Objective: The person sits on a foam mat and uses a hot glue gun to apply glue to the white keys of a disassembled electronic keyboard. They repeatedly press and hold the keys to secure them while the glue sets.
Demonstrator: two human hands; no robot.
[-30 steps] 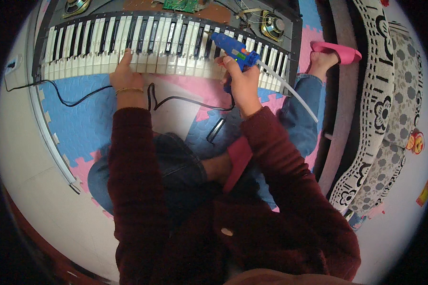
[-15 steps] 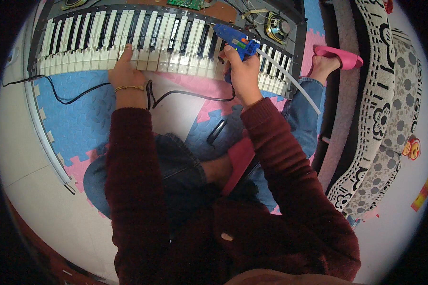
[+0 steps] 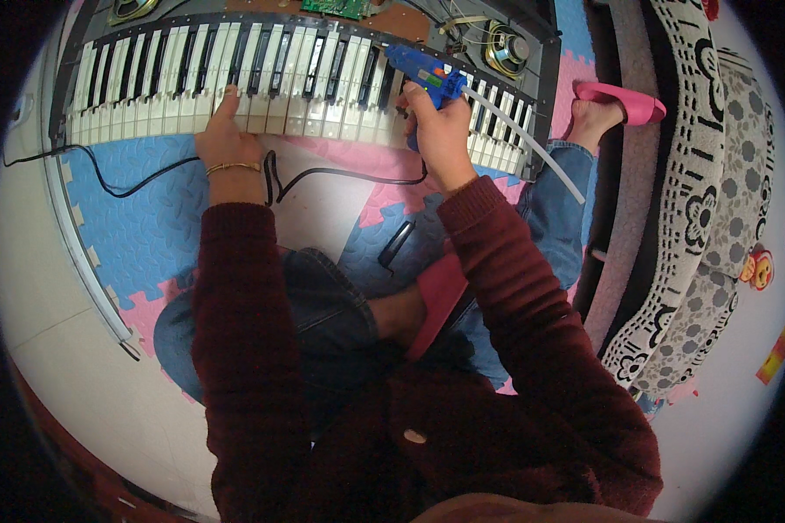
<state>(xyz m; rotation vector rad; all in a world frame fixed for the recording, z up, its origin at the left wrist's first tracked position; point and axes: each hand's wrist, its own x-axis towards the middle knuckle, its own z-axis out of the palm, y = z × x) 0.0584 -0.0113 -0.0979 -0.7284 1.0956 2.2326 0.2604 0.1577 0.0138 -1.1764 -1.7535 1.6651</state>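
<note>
A long piano keyboard [image 3: 323,119] with white and black keys lies across the top of the view inside an opened dark casing. My left hand [image 3: 228,139] grips its front edge left of the middle, thumb on top of the white keys and the other fingers hidden below. In my right hand [image 3: 443,131] is a blue hot glue gun [image 3: 426,68], its nozzle pointing up and left over the black keys. A long whitish glue stick [image 3: 528,139] sticks out of the gun's back toward the lower right.
A green circuit board [image 3: 336,7] and a round speaker [image 3: 508,50] with loose wires sit behind the keys. Black cable [image 3: 358,173] runs across blue and pink foam mats [image 3: 139,218]. A small black object [image 3: 398,244] lies between my legs. Patterned fabric [image 3: 672,288] hangs at right.
Both hands have shifted slightly left, the glue gun moving with the right one. The front edge of the keys at the left sits a little nearer to me.
</note>
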